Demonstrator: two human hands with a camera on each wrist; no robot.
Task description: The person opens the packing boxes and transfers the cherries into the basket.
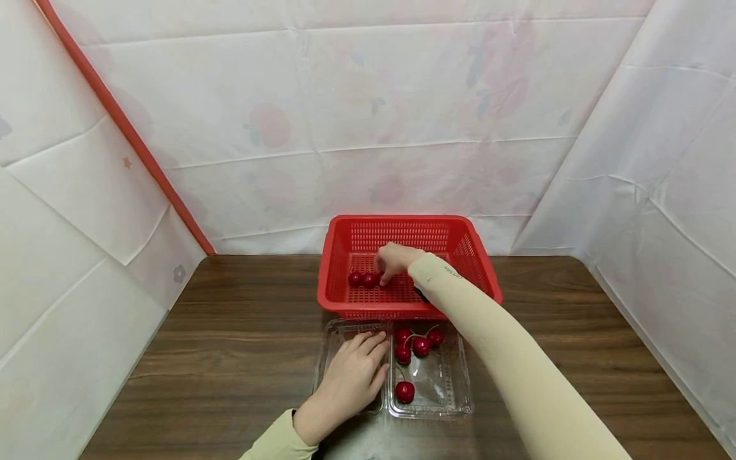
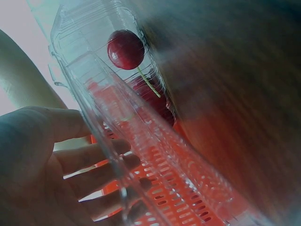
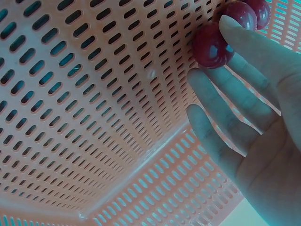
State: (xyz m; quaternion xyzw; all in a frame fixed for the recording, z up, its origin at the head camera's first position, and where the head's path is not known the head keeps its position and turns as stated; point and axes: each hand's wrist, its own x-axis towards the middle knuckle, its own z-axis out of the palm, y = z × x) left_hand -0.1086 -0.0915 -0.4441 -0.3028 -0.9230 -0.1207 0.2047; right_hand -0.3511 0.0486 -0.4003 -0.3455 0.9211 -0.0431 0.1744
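Cherries (image 1: 355, 279) lie close together in a row on the perforated floor of the red plastic basket (image 1: 368, 306), toward its left end; three show there. Inside the basket, the right hand (image 1: 397, 257) reaches down to them, its grip pinching the rightmost cherry (image 3: 207, 47) with the thumb on one side, while the other fingers extend past it. Just in front of the basket, a clear plastic clamshell box (image 1: 460, 410) lies opened out, its right half holding five visible cherries, some with green stems (image 1: 430, 330); four sit near the basket and one farther from it. On the box's left half, also before the basket, rests the left hand (image 1: 351, 370), its grip spread loosely and holding nothing. Beneath the basket is a dark wood-grain bench (image 1: 247, 332); behind it hangs a white sheet (image 1: 230, 96) with a faint fruit print.
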